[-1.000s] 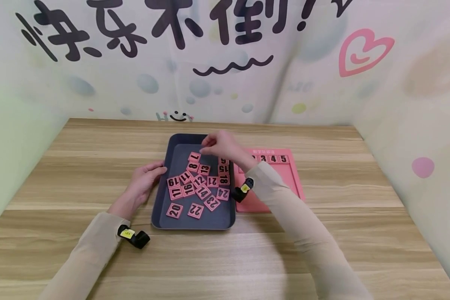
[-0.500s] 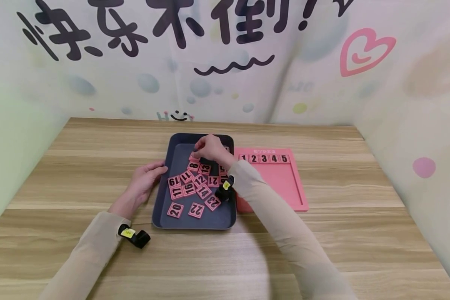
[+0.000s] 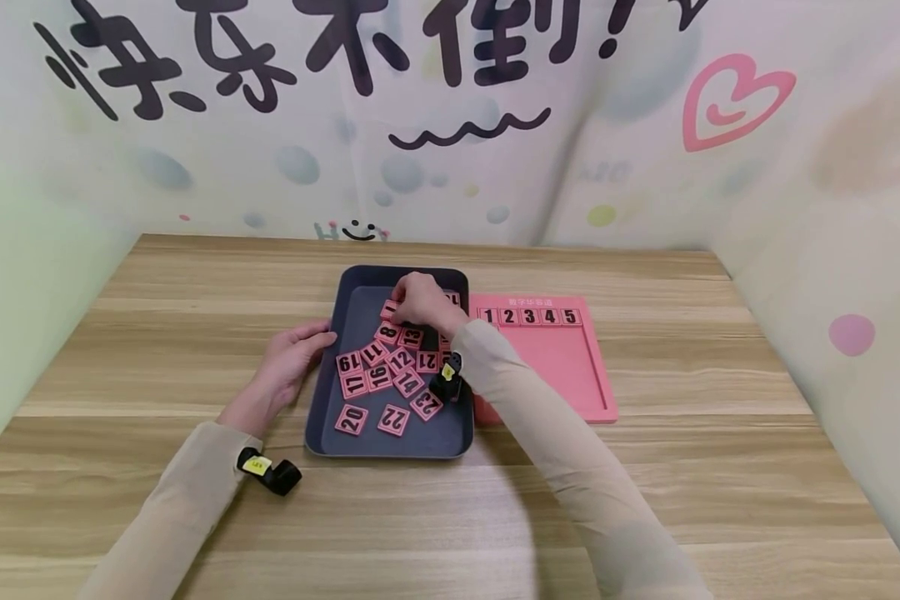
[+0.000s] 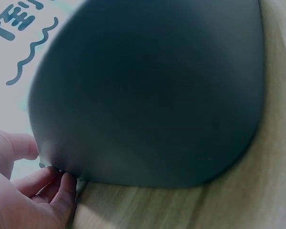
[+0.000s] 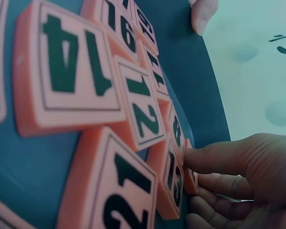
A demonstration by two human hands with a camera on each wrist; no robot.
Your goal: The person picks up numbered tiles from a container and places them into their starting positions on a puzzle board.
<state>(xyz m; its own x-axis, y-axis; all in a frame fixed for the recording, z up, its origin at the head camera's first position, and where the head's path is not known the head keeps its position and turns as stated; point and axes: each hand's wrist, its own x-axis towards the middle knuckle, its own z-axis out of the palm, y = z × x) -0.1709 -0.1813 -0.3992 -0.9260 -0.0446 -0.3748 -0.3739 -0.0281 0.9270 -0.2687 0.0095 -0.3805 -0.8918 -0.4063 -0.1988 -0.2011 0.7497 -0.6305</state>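
My left hand [image 3: 294, 362] grips the left rim of the dark grey tray [image 3: 390, 448], thumb on top and fingers curled at the outer side, as the left wrist view shows. Inside the tray, my right hand [image 3: 423, 300] pinches a pink number tile [image 3: 389, 309], the 7, near the back. The right wrist view has the thumb [image 5: 214, 157] on this tile's edge [image 5: 192, 179], just behind the tiles marked 8 [image 5: 177, 129] and 13 [image 5: 169, 176]. Several more tiles lie around, among them 12 [image 3: 401, 360], 20 [image 3: 351, 420] and 22 [image 3: 393, 419]. The right hand and wrist camera cover some tiles at the right.
Against the tray's right side lies a pink puzzle board [image 3: 555, 367], its back row holding tiles 1 to 5 [image 3: 528, 317]. My right sleeve [image 3: 540, 417] crosses over the board's left part. A printed wall [image 3: 450, 183] rises behind the wooden table [image 3: 720, 400].
My right hand has moved left and down from above the tray's back, and its fingers have closed on the 7 tile. The left hand stays on the tray's rim.
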